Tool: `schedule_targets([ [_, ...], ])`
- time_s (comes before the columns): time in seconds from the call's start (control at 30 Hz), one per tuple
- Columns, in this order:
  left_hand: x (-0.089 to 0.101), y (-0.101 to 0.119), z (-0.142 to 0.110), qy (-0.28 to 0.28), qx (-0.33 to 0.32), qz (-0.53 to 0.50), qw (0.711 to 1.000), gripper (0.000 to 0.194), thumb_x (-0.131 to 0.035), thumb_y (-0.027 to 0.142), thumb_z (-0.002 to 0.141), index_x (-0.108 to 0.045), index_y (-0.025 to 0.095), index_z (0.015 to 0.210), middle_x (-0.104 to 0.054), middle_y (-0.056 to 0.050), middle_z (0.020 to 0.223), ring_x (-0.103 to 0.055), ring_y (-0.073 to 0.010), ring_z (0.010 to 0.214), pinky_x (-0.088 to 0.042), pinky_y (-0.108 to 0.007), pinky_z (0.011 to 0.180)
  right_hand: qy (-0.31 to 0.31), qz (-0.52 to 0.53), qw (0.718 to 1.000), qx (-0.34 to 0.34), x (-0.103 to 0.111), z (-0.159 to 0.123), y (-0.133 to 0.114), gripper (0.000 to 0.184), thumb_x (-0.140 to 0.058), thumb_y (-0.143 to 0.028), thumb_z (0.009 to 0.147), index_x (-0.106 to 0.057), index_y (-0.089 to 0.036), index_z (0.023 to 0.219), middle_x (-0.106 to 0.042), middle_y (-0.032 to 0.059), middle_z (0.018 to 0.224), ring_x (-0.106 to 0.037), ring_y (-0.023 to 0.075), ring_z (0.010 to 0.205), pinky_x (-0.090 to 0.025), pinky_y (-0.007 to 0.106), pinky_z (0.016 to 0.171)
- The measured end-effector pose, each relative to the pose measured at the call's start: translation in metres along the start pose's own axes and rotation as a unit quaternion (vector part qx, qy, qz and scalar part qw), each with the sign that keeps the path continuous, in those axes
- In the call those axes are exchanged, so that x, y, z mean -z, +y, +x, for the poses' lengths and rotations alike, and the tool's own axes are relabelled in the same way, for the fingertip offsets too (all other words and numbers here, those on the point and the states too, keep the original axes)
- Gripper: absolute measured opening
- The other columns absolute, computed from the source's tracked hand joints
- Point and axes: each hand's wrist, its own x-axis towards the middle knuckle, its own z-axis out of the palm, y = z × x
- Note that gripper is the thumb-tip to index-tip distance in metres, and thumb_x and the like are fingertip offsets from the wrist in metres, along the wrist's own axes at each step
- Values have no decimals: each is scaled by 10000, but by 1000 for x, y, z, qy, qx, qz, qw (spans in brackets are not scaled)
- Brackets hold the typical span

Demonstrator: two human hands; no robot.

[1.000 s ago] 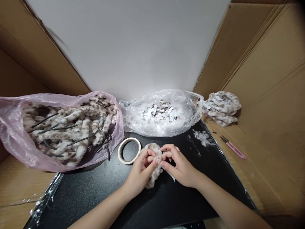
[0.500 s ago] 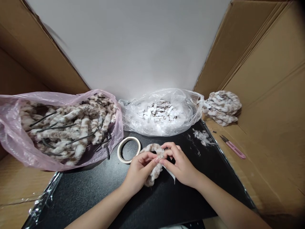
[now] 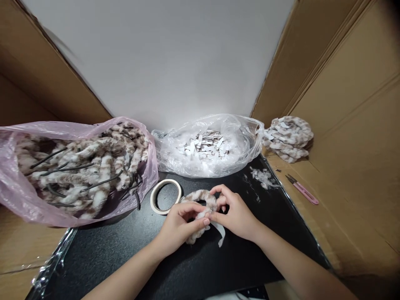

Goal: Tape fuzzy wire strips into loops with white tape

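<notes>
A fluffy white-and-brown ring, like a plush scrunchie (image 3: pixel 200 195), is held just above the black table (image 3: pixel 125 254). My left hand (image 3: pixel 179 227) pinches its near side between thumb and fingers. From the right, my right hand (image 3: pixel 233 214) grips the same ring, its fingertips close to the left thumb. A thin white strip (image 3: pixel 220 234), perhaps a tag or tape, hangs from the ring below the right fingers. Exactly where the strip is fixed is hidden by my fingers. Left of the ring lies a roll of masking tape (image 3: pixel 153 198).
A pink bag (image 3: pixel 152 166) of fluffy tubes with black cords lies at left. Behind stands a clear bag (image 3: pixel 175 166) with white tags. Finished-looking fluffy rings (image 3: pixel 290 139), pink-handled snips (image 3: pixel 303 189) and loose fluff (image 3: pixel 264 178) are at right. Cardboard walls (image 3: pixel 353 137) flank the table.
Both hands still hold the plush ring. The white strip has swung out and shows more of its length below the right hand. The whole view has shifted slightly.
</notes>
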Motion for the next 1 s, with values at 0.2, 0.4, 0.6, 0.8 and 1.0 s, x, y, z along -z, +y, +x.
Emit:
schedule_targets([
  [0.2, 2, 9, -1, -15, -4, -2, 1000, 129, -782, 256, 694, -742, 143, 743, -730, -74, 747, -650, -177, 665, -532, -282, 622, -10, -26, 998, 64, 16, 0, -3, 313, -599, -449, 848, -585, -204, 1042, -555, -19, 692, -497, 144, 641, -389, 252, 609],
  [0.4, -2, 17, -6, -46, -96, 145, 984, 43, -707, 190, 771, -744, 171, 761, -742, -70, 771, -666, -189, 694, -504, -279, 660, -50, 21, 984, 172, 23, 1, -10, 415, -399, -527, 942, -616, -184, 1029, -642, 80, 975, -586, 216, 926, -431, 336, 851],
  [0.6, -3, 21, -11, -102, -172, 243, 949, 154, -620, 125, 825, -749, 191, 879, -757, -83, 843, -700, -203, 777, -524, -282, 718, -167, 88, 982, 17, 15, 1, -5, 457, -363, -526, 957, -619, -152, 906, -582, -5, 643, -545, 122, 576, -419, 227, 564],
  [0.8, -3, 22, -14, -131, -256, 318, 904, 207, -607, 109, 837, -738, 189, 976, -753, -117, 895, -714, -205, 812, -549, -276, 734, -245, 172, 944, -138, 13, 3, -6, 236, -472, -387, 909, -560, -168, 917, -525, -55, 550, -443, 72, 415, -396, 172, 405],
  [1.0, -3, 15, -13, -100, -412, 361, 831, 251, -598, 35, 828, -675, 144, 1040, -737, -108, 886, -691, -169, 784, -546, -256, 691, -194, 188, 947, -175, 14, 5, -1, 226, -634, -251, 772, -532, -172, 957, -506, -84, 515, -388, 55, 416, -318, 148, 390],
])
